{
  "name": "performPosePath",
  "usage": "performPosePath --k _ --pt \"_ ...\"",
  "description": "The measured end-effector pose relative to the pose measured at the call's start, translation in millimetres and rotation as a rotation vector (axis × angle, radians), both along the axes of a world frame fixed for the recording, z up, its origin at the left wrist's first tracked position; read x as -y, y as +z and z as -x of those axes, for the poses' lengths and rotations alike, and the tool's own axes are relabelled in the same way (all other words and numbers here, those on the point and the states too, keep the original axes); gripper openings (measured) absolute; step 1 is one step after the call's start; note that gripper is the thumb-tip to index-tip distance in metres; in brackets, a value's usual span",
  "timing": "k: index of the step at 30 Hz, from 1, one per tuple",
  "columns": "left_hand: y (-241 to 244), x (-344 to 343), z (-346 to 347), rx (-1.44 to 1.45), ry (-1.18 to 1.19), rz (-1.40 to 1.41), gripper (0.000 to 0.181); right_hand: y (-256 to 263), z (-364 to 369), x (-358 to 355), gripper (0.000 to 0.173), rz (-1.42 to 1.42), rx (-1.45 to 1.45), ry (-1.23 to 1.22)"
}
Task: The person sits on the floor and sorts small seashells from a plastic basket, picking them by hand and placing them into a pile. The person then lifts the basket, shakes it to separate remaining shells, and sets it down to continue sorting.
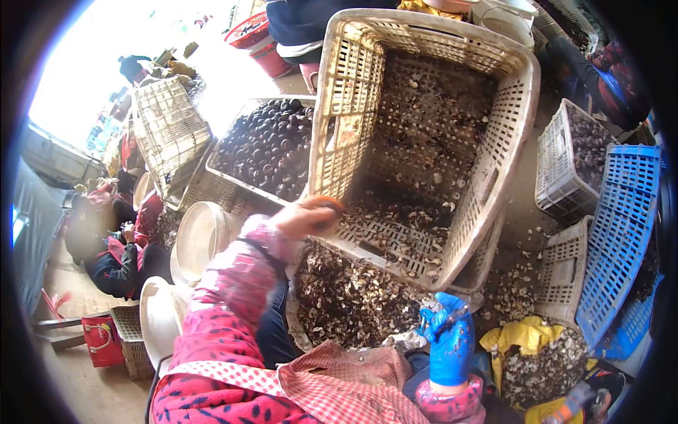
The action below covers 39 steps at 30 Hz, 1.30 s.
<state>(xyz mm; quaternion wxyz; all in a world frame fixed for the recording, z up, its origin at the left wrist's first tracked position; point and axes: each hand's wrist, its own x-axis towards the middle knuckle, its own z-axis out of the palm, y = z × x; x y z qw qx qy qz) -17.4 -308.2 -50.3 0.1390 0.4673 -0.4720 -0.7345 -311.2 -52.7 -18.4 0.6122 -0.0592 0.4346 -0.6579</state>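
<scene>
My left hand is bare and blurred. It is at the near left corner of a large dirty white plastic crate, with a brown, orange-edged object at its fingers, too blurred to name. Dark scraps and pale bits cover much of the crate's floor. My right hand, in a blue glove, is held upright near my lap with its fingers bent. Something thin and greyish shows by those fingers, but I cannot tell whether it is gripped. Between my hands lies a heap of what look like mushroom stem trimmings.
Dark round mushroom caps fill a crate at the left. White buckets stand beside my left arm. A blue crate leans at the right, above a yellow sack of trimmings. Other people sit nearby.
</scene>
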Motion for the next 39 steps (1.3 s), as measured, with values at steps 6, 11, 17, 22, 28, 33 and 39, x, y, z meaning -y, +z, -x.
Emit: performPosePath --k 6,11,17,22,28,33,39 --pt "31.4 99.1 -90.7 0.548 0.369 1.054 0.045 -4.3 -10.8 3.4 0.035 -0.083 -0.154 0.033" --pt "23.2 72.0 16.2 -0.001 -0.236 0.827 0.036 -5.6 -11.9 2.4 0.044 0.029 0.060 0.039" --pt "-97.1 54.9 170.2 0.438 -0.601 0.474 0.037 -3.2 -4.9 3.2 0.041 -0.045 -0.014 0.018" --pt "-164.5 31.7 277.9 0.569 -1.045 1.099 0.041 0.4 3.2 8.7 0.047 -0.059 -0.047 0.083" --pt "-163.1 54.1 280.4 1.020 -1.255 1.072 0.047 0.0 18.3 7.4 0.049 -0.106 -0.057 0.113" --pt "-133.2 106.7 207.4 1.137 -1.059 0.544 0.062 -1.6 22.3 4.1 0.047 -0.098 -0.068 0.148" --pt "-177.2 129.9 142.9 1.182 -1.030 0.479 0.094 3.8 7.5 9.3 0.050 -0.121 -0.151 0.021"
